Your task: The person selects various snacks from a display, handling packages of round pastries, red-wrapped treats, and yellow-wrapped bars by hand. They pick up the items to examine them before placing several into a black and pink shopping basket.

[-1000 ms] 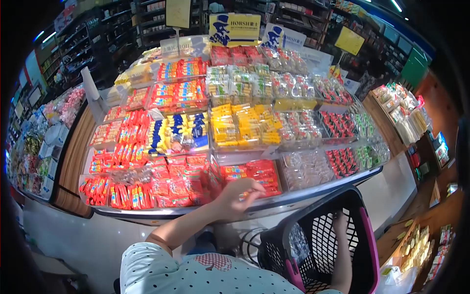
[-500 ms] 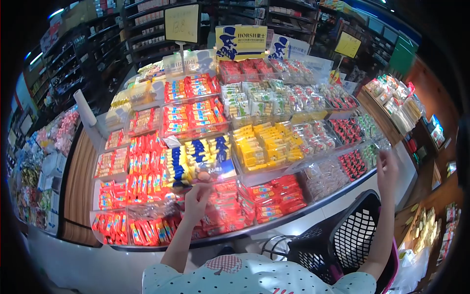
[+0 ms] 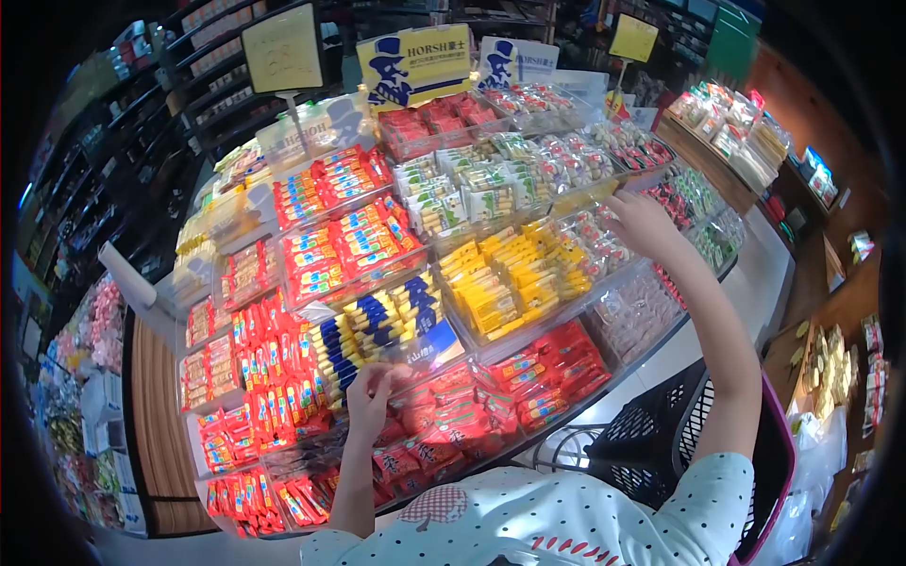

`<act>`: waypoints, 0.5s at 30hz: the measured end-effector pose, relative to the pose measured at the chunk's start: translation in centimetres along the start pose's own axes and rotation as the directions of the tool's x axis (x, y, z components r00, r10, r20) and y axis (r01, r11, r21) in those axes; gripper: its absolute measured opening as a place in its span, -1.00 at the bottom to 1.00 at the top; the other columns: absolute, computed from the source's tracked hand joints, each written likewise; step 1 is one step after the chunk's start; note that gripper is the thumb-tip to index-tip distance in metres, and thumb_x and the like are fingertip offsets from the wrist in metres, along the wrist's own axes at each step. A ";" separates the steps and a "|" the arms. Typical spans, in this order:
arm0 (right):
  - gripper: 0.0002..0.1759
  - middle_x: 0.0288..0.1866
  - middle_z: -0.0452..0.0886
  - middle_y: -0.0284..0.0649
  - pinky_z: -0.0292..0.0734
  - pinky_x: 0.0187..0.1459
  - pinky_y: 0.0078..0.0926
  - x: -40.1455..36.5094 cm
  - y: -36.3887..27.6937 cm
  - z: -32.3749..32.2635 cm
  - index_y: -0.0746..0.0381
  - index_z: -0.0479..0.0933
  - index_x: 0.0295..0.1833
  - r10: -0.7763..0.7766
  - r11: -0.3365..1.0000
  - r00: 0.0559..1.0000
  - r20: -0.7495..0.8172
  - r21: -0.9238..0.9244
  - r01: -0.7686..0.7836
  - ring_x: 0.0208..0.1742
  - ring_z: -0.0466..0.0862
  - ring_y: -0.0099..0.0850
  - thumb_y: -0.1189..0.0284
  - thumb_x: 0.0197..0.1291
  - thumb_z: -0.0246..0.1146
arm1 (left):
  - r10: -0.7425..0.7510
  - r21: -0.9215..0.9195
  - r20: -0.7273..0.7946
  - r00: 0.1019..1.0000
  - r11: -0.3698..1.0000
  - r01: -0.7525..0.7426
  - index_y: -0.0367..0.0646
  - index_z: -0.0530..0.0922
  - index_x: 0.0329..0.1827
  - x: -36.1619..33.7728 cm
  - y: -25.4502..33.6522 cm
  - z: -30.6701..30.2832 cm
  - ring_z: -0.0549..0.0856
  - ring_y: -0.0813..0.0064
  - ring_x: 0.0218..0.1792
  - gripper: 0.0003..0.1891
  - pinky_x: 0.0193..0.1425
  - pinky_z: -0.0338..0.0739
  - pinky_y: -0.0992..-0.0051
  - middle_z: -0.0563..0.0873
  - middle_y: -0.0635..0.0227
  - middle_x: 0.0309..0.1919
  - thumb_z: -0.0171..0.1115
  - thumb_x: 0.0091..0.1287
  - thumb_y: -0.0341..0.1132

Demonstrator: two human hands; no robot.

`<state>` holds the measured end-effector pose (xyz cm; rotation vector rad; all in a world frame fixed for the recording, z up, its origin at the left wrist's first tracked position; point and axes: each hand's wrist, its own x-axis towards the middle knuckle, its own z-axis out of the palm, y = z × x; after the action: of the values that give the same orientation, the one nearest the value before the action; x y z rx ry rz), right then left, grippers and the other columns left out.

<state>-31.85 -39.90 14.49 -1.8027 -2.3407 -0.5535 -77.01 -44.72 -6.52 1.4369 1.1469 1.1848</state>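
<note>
My left hand point(image 3: 370, 394) hovers over the front of the snack display, fingers pinched together. What they hold, if anything, I cannot make out; a clear, shiny film shows near the fingertips. Just beyond it are blue-and-yellow wrapped snacks point(image 3: 379, 316) and a blue printed card point(image 3: 436, 345). Red packets point(image 3: 444, 415) lie to its right. My right hand point(image 3: 640, 223) is stretched over the right side, its fingers apart with nothing visible in them. Below and around it are small clear-wrapped sweets point(image 3: 590, 241). Yellow packets point(image 3: 510, 283) fill the bin to its left.
A dark shopping basket point(image 3: 651, 429) with a pink edge stands by my right side. Clear dividers separate the bins. Yellow price signs point(image 3: 283, 49) rise at the back, along with a HORSH sign point(image 3: 415, 66). Wooden shelves with goods point(image 3: 830, 363) stand at right.
My right hand has moved left and forward, from above the basket to over the small sweets. My left hand stays near the blue-and-yellow snacks. The view has tilted and shifted.
</note>
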 end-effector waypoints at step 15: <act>-0.31 0.04 0.51 0.12 0.46 0.02 -0.10 23.0 4.5 16.6 0.32 0.37 0.11 0.406 0.849 0.910 0.086 0.333 -0.410 0.09 0.52 0.00 -0.06 0.11 0.15 | 0.324 0.412 0.439 0.838 0.756 -0.508 -0.22 0.48 -0.11 16.0 7.8 8.4 0.54 0.25 -0.08 -0.79 0.04 0.43 0.41 0.56 0.21 -0.17 0.19 0.19 -0.47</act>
<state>-31.93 -12.05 7.57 -2.0349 -1.8204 -0.0646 -66.24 -30.84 2.31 2.3218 0.9464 0.8821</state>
